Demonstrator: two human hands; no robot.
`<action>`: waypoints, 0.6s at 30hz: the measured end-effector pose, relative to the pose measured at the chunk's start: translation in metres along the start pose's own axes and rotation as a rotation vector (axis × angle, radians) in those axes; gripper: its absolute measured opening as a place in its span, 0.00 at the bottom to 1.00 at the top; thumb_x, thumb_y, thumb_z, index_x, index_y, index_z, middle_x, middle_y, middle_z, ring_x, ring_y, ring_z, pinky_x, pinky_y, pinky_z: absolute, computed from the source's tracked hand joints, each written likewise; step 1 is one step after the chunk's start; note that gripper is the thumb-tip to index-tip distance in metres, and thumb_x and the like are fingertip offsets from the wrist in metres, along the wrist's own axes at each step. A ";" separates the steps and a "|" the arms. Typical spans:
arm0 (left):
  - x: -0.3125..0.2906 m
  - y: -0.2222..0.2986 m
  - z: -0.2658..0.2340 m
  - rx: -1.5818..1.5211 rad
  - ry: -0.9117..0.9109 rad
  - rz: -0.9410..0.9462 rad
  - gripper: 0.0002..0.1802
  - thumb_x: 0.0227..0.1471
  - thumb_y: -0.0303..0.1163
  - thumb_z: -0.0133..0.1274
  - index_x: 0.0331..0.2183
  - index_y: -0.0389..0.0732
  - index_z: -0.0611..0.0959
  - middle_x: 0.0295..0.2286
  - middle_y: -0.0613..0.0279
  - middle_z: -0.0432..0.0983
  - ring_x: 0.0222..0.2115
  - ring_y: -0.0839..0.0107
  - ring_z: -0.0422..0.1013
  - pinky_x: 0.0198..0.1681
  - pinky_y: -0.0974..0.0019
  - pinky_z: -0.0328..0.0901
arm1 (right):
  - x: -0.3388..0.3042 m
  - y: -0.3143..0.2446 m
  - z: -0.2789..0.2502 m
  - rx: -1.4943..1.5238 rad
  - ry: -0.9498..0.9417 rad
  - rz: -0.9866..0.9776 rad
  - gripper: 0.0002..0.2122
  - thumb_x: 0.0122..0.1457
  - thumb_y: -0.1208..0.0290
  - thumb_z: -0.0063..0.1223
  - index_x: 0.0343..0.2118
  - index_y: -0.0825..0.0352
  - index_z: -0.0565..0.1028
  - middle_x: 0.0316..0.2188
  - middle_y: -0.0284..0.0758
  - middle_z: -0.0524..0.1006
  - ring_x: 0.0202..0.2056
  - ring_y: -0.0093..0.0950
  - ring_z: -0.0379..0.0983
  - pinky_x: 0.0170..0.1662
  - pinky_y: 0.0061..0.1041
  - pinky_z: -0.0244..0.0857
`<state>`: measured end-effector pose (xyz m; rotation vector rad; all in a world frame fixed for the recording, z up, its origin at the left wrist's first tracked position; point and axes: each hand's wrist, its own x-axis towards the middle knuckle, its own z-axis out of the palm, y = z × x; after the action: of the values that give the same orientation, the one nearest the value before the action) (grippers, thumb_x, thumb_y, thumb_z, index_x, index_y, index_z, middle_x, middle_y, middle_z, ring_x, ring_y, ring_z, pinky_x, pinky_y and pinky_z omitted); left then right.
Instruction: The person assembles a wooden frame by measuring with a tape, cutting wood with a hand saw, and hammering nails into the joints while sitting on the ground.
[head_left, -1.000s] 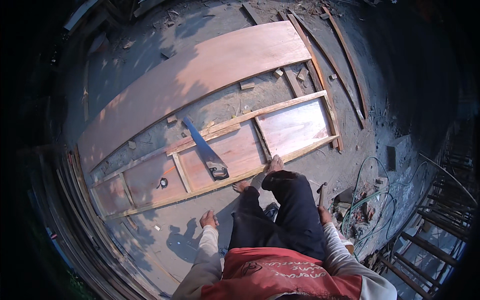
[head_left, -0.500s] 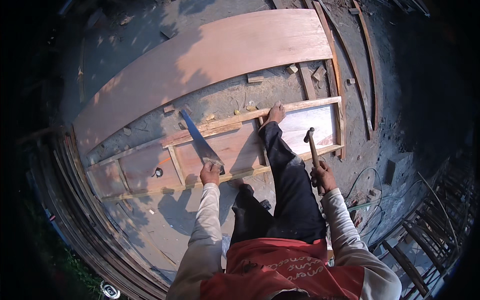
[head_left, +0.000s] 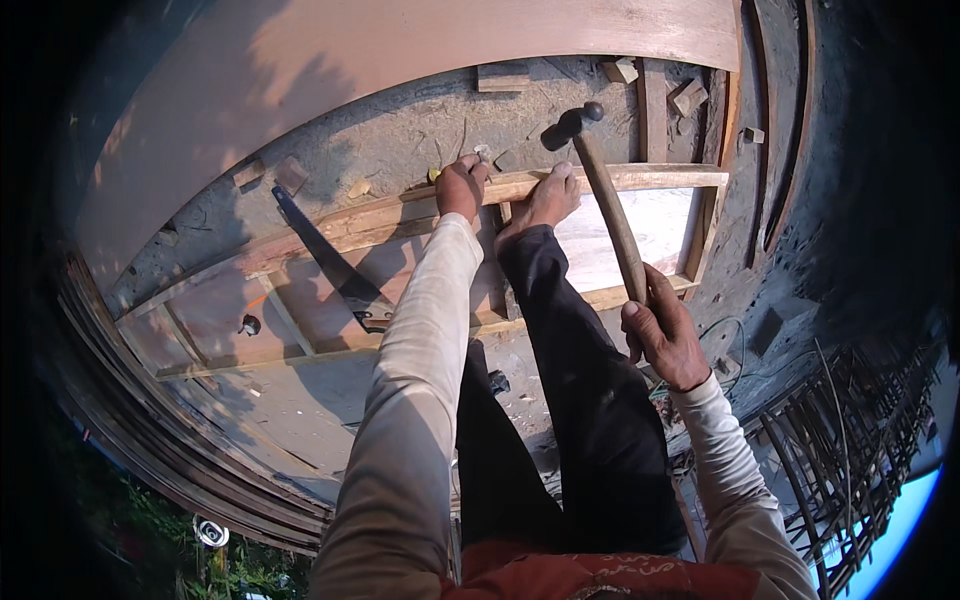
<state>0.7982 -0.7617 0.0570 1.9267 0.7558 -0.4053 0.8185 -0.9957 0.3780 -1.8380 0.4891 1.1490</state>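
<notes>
My right hand (head_left: 668, 330) is wrapped around the lower wooden handle of a ball-peen hammer (head_left: 612, 200), its dark head raised over the frame's far edge. My left hand (head_left: 463, 187) is closed over the far rail of a long wooden frame (head_left: 640, 178); its fingertips are partly hidden. Beside it, my bare foot (head_left: 545, 205) presses on the same rail. A handsaw (head_left: 335, 262) lies slantwise across the frame, left of my left forearm. Its blade points to the far left, and its handle is near the frame's near rail.
A large plywood sheet (head_left: 400, 45) lies beyond the frame. Wood offcuts (head_left: 503, 77) are scattered on the ground between them. A small round black object (head_left: 250, 324) sits inside the frame at left. Stacked boards (head_left: 180, 450) line the left, and dark bars (head_left: 840, 450) the lower right.
My left hand has let go of the saw, which now lies on the frame, and has reached forward to the far rail. The hammer has risen closer to view. The view has shifted.
</notes>
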 end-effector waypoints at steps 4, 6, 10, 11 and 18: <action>0.018 -0.033 0.032 -0.160 -0.056 -0.102 0.16 0.55 0.35 0.57 0.41 0.34 0.85 0.35 0.46 0.83 0.35 0.54 0.79 0.41 0.60 0.70 | 0.046 0.011 0.002 -0.124 -0.064 0.011 0.27 0.69 0.58 0.48 0.65 0.69 0.59 0.27 0.36 0.73 0.25 0.21 0.69 0.29 0.24 0.64; 0.022 -0.048 0.037 -0.055 -0.062 -0.055 0.16 0.56 0.35 0.58 0.42 0.34 0.85 0.36 0.47 0.83 0.36 0.54 0.80 0.42 0.60 0.70 | 0.069 0.015 0.002 -0.152 -0.085 -0.037 0.27 0.69 0.60 0.48 0.65 0.70 0.59 0.27 0.35 0.72 0.22 0.21 0.68 0.26 0.24 0.64; 0.024 -0.043 0.046 0.006 -0.073 -0.036 0.17 0.56 0.39 0.59 0.42 0.36 0.85 0.35 0.46 0.83 0.37 0.52 0.79 0.42 0.57 0.70 | 0.101 0.009 0.004 -0.199 -0.120 0.149 0.26 0.69 0.63 0.47 0.65 0.69 0.59 0.26 0.35 0.73 0.18 0.20 0.66 0.18 0.25 0.63; 0.025 -0.041 0.045 0.071 -0.108 -0.057 0.16 0.56 0.39 0.59 0.42 0.38 0.85 0.35 0.47 0.83 0.37 0.51 0.79 0.41 0.56 0.70 | 0.107 0.006 0.006 -0.232 -0.128 0.162 0.25 0.69 0.63 0.48 0.64 0.68 0.60 0.26 0.36 0.73 0.18 0.21 0.67 0.19 0.25 0.64; 0.027 -0.042 0.050 0.101 -0.135 -0.092 0.15 0.56 0.41 0.59 0.40 0.43 0.86 0.32 0.48 0.82 0.35 0.50 0.78 0.39 0.55 0.70 | 0.150 0.025 0.009 -0.448 -0.156 -0.032 0.23 0.64 0.70 0.51 0.60 0.70 0.63 0.29 0.47 0.77 0.26 0.35 0.76 0.32 0.35 0.71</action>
<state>0.7933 -0.7842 -0.0101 1.9402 0.7497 -0.6346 0.8702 -0.9830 0.2353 -2.0983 0.1141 1.4532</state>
